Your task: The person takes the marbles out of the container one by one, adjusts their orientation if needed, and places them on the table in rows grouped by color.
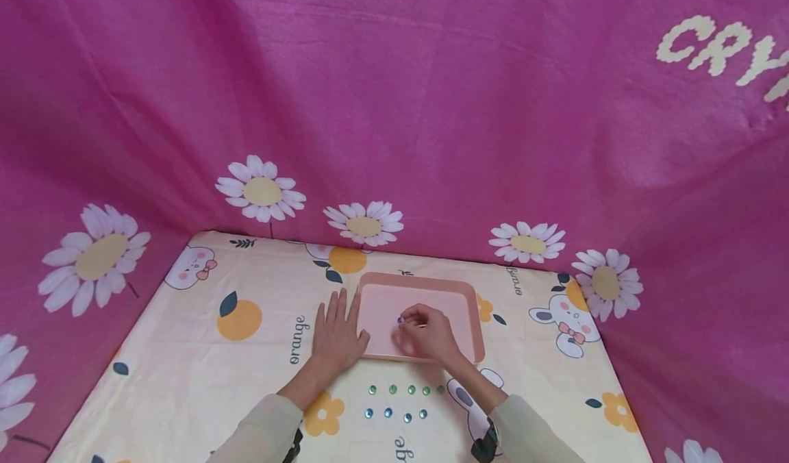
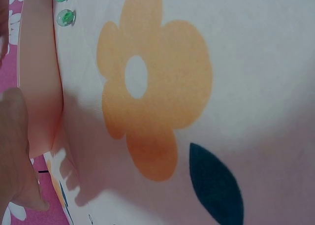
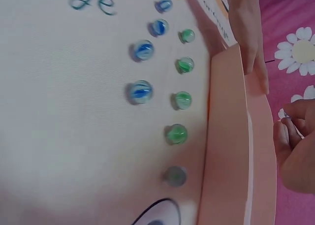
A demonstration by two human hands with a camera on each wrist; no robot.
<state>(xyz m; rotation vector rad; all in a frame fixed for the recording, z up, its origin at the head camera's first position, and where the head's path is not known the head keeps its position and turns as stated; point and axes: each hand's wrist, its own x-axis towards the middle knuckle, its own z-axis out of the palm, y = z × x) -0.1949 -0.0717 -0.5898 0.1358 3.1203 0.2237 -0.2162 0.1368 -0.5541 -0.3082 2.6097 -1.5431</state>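
My right hand (image 1: 430, 334) is over the pink tray (image 1: 477, 322), pinching a small blue marble (image 1: 400, 320) between thumb and fingertips. In the right wrist view, the same hand (image 3: 298, 146) shows at the right edge, and its fingers mostly hide the marble. My left hand (image 1: 337, 336) lies with fingers spread at the tray's left side, its thumb touching or very near the rim. Toward me from the tray, a row of several green marbles (image 3: 182, 100) lies on the tablecloth. A row of several blue marbles (image 3: 141, 92) lies nearer to me.
The table has a cream cloth (image 1: 246, 374) printed with oranges, flowers and rabbits. A magenta curtain (image 1: 431, 141) with daisies rises behind the table and at both sides. The tray's raised wall (image 3: 226, 136) stands close beside the green row.
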